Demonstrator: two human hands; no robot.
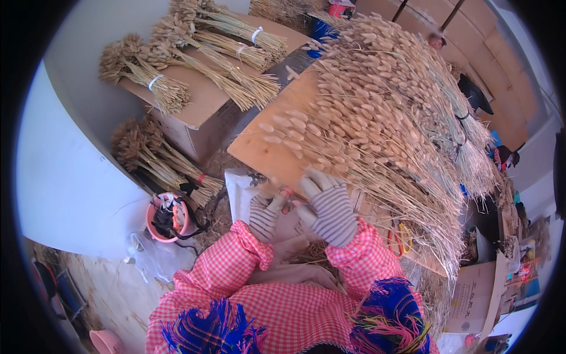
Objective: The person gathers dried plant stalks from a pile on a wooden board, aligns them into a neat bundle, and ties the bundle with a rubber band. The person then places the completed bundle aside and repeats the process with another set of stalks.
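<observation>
My left hand (266,214), in a striped knit glove with bare fingertips, is bent in front of me by the near edge of the wooden board (269,146). A small blurred pale shape shows above its fingers; whether it grips a stem cannot be made out. My right hand (330,208), gloved alike, is at the board's near edge with thumb and fingers apart. Just beyond it lies a broad heap of dried bunny-tail grass (376,110), fluffy heads to the left and stems running toward the lower right. Scissors (400,239) with red and yellow handles lie right of my right hand.
Tied grass bundles (168,90) lie on a cardboard box (194,110) at upper left, with more bundles (172,163) beneath. A pink bucket (166,236) holds dark strips. A carton (471,296) stands at lower right. Another person (437,42) is partly visible behind the heap.
</observation>
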